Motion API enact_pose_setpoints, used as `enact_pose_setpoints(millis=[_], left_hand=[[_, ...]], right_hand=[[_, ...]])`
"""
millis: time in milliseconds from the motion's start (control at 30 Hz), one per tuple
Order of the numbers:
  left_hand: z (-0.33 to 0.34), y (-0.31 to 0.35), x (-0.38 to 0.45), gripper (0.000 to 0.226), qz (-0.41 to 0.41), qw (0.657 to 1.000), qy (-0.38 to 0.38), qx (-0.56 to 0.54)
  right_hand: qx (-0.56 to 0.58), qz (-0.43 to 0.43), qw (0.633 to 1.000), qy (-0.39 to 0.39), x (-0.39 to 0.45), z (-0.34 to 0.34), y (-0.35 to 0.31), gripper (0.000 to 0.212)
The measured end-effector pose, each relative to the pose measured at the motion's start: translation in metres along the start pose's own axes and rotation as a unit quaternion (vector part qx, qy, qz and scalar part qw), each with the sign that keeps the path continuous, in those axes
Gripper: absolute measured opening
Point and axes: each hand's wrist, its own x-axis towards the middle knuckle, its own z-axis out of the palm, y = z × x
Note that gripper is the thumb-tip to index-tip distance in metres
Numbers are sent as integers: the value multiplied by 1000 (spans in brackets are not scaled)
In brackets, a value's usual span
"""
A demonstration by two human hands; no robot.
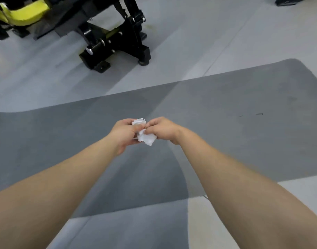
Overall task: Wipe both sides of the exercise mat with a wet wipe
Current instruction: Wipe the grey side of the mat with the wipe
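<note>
**Both hands pinch a crumpled wipe above the grey mat**

The left hand (124, 134) and the right hand (164, 129) meet at the middle of the view, arms stretched forward, fingers curled and pinching one crumpled white wet wipe (145, 136) between them. The wipe is bunched and wrinkled; a loose corner hangs below the hands and a small tuft shows above the thumbs.

Beneath the hands lies the exercise mat (244, 126), a flat dark grey sheet with a matte, faintly mottled surface. Its far edge runs beyond the hands, rising to a rounded corner far to the right of the right hand. Its near edge passes under the forearms. A few small dark specks sit on the mat to the right of the right hand. Wide bare mat stretches on either side of the hands.

The floor (190, 42) around it is pale grey and smooth, with faint seams. Beyond the left hand stands a black metal machine base (118, 44) with bolts and a yellow part, well apart from the mat's far edge.
</note>
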Motion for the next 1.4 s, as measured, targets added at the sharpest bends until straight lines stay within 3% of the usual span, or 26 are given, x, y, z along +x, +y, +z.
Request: enact_pose_setpoints(millis=[333,433,567,667,867,1067,1233,1400], left_hand=[[-3,15,30,16,7,1000,-9,-18],[-5,17,31,28,-16,1000,-18,2],[-1,16,25,70,-44,984,-171,-23],[4,15,22,56,-35,966,-256,2],[13,22,20,28,7,979,-197,50],[13,29,10,36,41,983,-176,-6],[14,26,13,48,119,984,-130,29],[14,24,12,26,144,985,-90,38]], right_hand=[[44,-3,999,15,-1,-35,8,4],[72,13,997,35,-13,-41,13,6],[125,34,990,59,-25,-44,14,10],[143,41,987,58,-32,-46,7,12],[122,34,991,42,-46,-33,-2,6],[134,-7,983,126,-49,-27,2,10],[177,-20,961,211,-42,-19,0,34],[128,-88,961,229,-41,-15,-4,16]])
